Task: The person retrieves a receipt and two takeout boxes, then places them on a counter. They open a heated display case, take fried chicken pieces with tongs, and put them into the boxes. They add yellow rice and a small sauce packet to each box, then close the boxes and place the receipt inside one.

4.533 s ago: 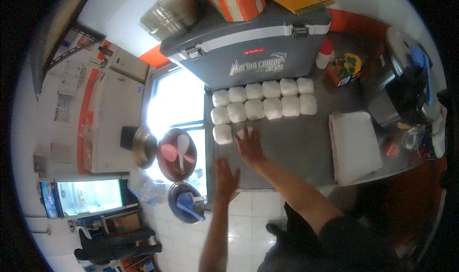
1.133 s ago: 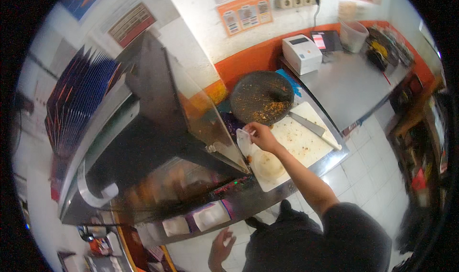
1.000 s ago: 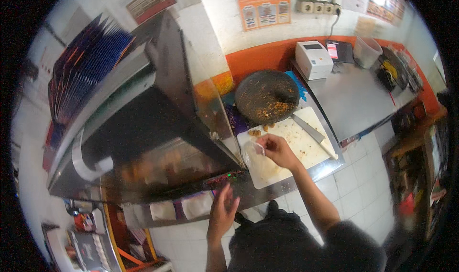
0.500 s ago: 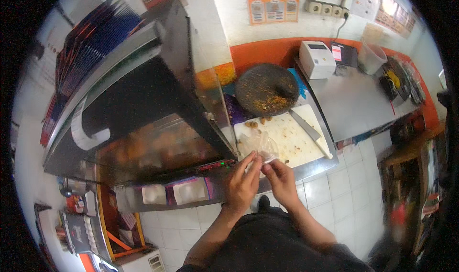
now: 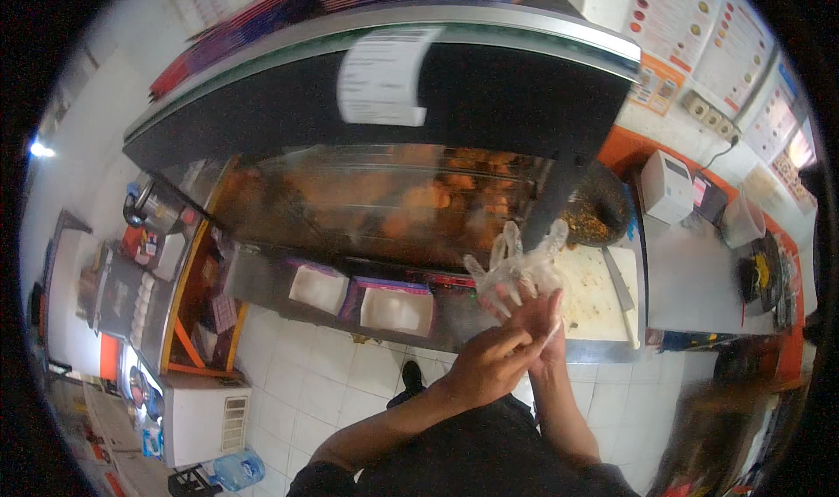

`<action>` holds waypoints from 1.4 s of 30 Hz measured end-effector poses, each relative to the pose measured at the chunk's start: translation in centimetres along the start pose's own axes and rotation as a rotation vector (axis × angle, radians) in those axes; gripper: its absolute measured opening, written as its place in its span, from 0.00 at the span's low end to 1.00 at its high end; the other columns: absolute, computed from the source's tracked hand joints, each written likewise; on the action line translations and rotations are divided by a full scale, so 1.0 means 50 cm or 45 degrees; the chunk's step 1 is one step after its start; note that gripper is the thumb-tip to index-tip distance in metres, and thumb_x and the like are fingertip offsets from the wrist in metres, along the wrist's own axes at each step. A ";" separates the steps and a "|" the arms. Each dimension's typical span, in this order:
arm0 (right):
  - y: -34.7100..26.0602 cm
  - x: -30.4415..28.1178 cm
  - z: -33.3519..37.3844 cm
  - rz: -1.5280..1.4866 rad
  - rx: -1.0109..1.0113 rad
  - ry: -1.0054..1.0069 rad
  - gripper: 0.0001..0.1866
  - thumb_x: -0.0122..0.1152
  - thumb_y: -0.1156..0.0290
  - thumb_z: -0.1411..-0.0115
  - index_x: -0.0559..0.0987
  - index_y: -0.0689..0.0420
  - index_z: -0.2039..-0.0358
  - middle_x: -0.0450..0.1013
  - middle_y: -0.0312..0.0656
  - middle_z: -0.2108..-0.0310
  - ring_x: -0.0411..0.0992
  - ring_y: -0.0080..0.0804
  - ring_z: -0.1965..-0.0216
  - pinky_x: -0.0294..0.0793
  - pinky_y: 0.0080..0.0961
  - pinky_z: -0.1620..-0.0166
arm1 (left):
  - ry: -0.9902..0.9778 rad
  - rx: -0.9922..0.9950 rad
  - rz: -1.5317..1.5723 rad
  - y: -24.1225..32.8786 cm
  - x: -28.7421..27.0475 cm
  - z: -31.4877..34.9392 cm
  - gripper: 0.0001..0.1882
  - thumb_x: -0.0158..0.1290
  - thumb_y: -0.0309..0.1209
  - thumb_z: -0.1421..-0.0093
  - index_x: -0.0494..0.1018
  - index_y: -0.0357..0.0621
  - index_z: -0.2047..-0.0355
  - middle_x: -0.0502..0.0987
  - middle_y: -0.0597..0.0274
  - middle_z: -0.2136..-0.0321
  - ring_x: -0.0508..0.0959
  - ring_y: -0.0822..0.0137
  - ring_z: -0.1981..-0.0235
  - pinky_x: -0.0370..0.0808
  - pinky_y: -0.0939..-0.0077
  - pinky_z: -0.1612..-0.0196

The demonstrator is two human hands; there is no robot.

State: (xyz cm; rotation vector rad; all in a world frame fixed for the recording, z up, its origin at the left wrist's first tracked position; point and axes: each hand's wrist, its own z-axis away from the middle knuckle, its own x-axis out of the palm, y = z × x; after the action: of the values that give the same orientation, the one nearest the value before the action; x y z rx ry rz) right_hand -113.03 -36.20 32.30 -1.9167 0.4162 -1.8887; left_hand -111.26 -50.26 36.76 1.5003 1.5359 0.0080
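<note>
A clear disposable plastic glove (image 5: 544, 268) spreads out in front of me, its empty fingertips standing up loosely. My right hand (image 5: 531, 303) is partly inside it, fingers spread. With closed fingers, my left hand (image 5: 488, 359) holds the glove's cuff near the right wrist. Just beyond and to the right of the hands lies a white cutting board (image 5: 587, 305) strewn with crumbs. A knife (image 5: 619, 280) rests along its right side. Behind the board sits a dark stone mortar (image 5: 597, 207) with brownish-orange bits of food in it.
A large black-topped display cabinet (image 5: 489, 86) with browned food inside stands ahead. Two purple-edged boxes (image 5: 395, 312) with white contents sit on the ledge below it. On the steel counter at right are a white label printer (image 5: 667, 185) and a plastic tub (image 5: 743, 219).
The view has swung left, so the cabinet fills more of it. The bunched glove is now opened out, with my right hand inserted and my left gripping the cuff.
</note>
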 end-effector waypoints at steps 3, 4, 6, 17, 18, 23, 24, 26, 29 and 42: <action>0.038 0.034 0.000 -0.151 -0.030 0.143 0.43 0.38 0.26 0.33 0.61 0.40 0.27 0.57 0.45 0.28 0.58 0.60 0.30 0.51 0.71 0.29 | -0.057 -0.021 0.160 -0.011 -0.038 0.035 0.20 0.62 0.25 0.41 0.79 0.41 0.47 0.76 0.59 0.63 0.80 0.59 0.62 0.79 0.64 0.60; 0.047 0.050 0.005 -0.091 -0.002 -0.011 0.45 0.36 0.24 0.35 0.59 0.39 0.26 0.55 0.46 0.27 0.56 0.60 0.29 0.49 0.70 0.29 | -0.098 -0.034 0.226 -0.013 -0.049 0.048 0.19 0.62 0.25 0.41 0.80 0.41 0.47 0.76 0.59 0.63 0.81 0.59 0.62 0.79 0.64 0.61; 0.071 0.085 0.017 -0.112 0.086 -0.130 0.50 0.32 0.19 0.37 0.55 0.36 0.24 0.52 0.46 0.24 0.54 0.59 0.28 0.46 0.69 0.28 | -0.145 0.077 0.251 -0.014 -0.062 0.069 0.15 0.62 0.27 0.41 0.80 0.41 0.52 0.76 0.59 0.63 0.81 0.60 0.64 0.81 0.63 0.61; 0.161 0.112 0.006 -0.075 -0.536 0.197 0.49 0.29 0.22 0.34 0.51 0.41 0.22 0.44 0.50 0.22 0.45 0.55 0.23 0.44 0.56 0.25 | -0.177 0.240 0.296 -0.206 -0.176 0.021 0.16 0.65 0.40 0.38 0.82 0.42 0.56 0.82 0.54 0.59 0.84 0.55 0.57 0.81 0.60 0.55; 0.157 0.113 0.010 0.044 -0.577 0.248 0.48 0.29 0.24 0.33 0.52 0.43 0.22 0.46 0.51 0.22 0.47 0.54 0.24 0.45 0.56 0.25 | 0.100 0.346 0.089 -0.240 -0.185 -0.021 0.17 0.65 0.39 0.38 0.81 0.43 0.53 0.82 0.53 0.55 0.83 0.55 0.53 0.80 0.60 0.50; 0.133 0.112 0.007 0.532 -0.669 0.543 0.37 0.40 0.42 0.25 0.66 0.61 0.31 0.68 0.52 0.35 0.66 0.48 0.35 0.63 0.48 0.33 | 0.184 0.976 -0.814 -0.407 -0.261 -0.152 0.24 0.51 0.37 0.30 0.71 0.47 0.36 0.72 0.56 0.35 0.71 0.60 0.33 0.64 0.61 0.30; 0.131 0.112 0.003 0.638 -0.653 0.704 0.35 0.43 0.44 0.25 0.69 0.62 0.33 0.71 0.51 0.38 0.70 0.46 0.38 0.66 0.46 0.35 | 0.131 1.096 -1.052 -0.428 -0.275 -0.149 0.24 0.48 0.38 0.29 0.69 0.47 0.34 0.70 0.57 0.33 0.69 0.61 0.31 0.62 0.61 0.28; 0.124 0.112 -0.014 0.855 -0.721 0.723 0.24 0.55 0.57 0.28 0.77 0.65 0.43 0.78 0.47 0.50 0.78 0.38 0.52 0.75 0.33 0.47 | 0.062 1.045 -1.048 -0.454 -0.292 -0.133 0.26 0.42 0.37 0.27 0.65 0.47 0.31 0.68 0.61 0.31 0.66 0.65 0.29 0.57 0.61 0.26; 0.100 0.120 -0.051 1.278 -0.684 0.815 0.17 0.62 0.65 0.32 0.81 0.68 0.52 0.78 0.45 0.54 0.79 0.35 0.57 0.78 0.27 0.52 | 0.065 0.984 -0.992 -0.496 -0.339 -0.093 0.27 0.48 0.34 0.29 0.64 0.47 0.31 0.67 0.62 0.30 0.64 0.66 0.28 0.56 0.62 0.25; 0.127 0.188 -0.387 3.293 -0.481 -0.100 0.19 0.64 0.64 0.35 0.79 0.50 0.43 0.78 0.43 0.46 0.73 0.48 0.42 0.71 0.45 0.37 | 0.473 -0.292 -0.267 -0.455 -0.408 0.261 0.29 0.57 0.22 0.38 0.68 0.43 0.35 0.75 0.48 0.45 0.77 0.51 0.44 0.75 0.57 0.42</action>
State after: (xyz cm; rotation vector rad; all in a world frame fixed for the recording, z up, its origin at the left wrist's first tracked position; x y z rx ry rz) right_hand -131.52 -47.90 37.25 -0.1961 1.8126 0.1449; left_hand -125.15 -79.27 28.39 1.1943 1.9111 0.3464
